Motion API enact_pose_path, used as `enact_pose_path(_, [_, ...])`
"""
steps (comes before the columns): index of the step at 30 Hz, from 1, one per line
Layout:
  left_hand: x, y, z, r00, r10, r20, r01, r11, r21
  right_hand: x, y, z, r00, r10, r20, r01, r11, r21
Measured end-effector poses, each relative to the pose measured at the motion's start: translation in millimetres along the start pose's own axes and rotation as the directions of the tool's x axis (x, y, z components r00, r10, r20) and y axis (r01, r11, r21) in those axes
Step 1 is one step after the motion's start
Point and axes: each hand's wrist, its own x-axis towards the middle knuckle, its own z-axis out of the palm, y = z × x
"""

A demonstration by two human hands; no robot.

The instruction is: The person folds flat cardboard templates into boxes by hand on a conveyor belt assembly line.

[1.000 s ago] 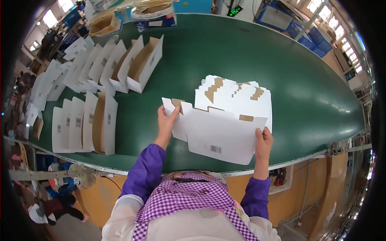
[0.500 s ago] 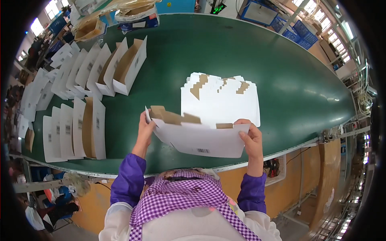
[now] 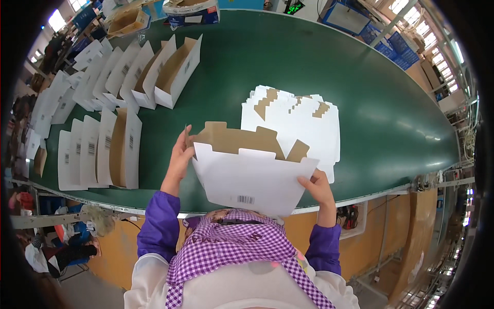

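Between my hands I hold a white cardboard box (image 3: 252, 177) with a brown inside, opened up at its top, above the table's near edge. Its top flaps stand loose, and a barcode shows low on its near side. My left hand (image 3: 180, 152) grips the left end, with the thumb in front and fingers behind. At the right end, my right hand (image 3: 317, 186) has its thumb on the near panel; its other fingers are partly hidden. Just beyond the box lies a fanned stack of flat white cartons (image 3: 303, 121) with brown patches at their far edge.
Opened white boxes stand in two rows at the left, a near row (image 3: 133, 154) and a far row (image 3: 180, 72). Beyond them are a brown carton (image 3: 128, 21) and a blue-and-white carton (image 3: 193, 14). The green table (image 3: 391, 118) curves to the right; blue crates (image 3: 401, 49) stand past it.
The box in my hands has gone from flattened to spread open, showing its brown inside. My left hand has risen slightly, and my right hand has moved a little lower. The whole view has shifted.
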Motion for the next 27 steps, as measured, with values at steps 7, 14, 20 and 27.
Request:
enact_pose_path(7, [-25.3,25.4,8.8,0.982,0.000,0.189,0.020,0.995,-0.102,15.8,-18.9,17.1,0.943,0.248,-0.222,-0.289,0.941,-0.176])
enact_pose_path(14, [-52.1,31.6,14.5,0.998,0.027,0.057,-0.019,0.991,-0.132,10.4,-71.0,51.1,0.631,-0.631,-0.452,0.117,0.653,-0.749])
enact_pose_path(20, [-60.8,32.5,20.7,0.987,0.101,0.124,-0.070,0.971,-0.231,35.2,-91.2,79.2,0.919,-0.372,0.131,0.325,0.526,-0.786])
enact_pose_path(27, [-67.2,29.3,19.8,0.994,0.063,0.092,-0.036,0.963,-0.266,51.0,-56.4,92.4,0.906,-0.012,0.424,0.299,0.726,-0.619])
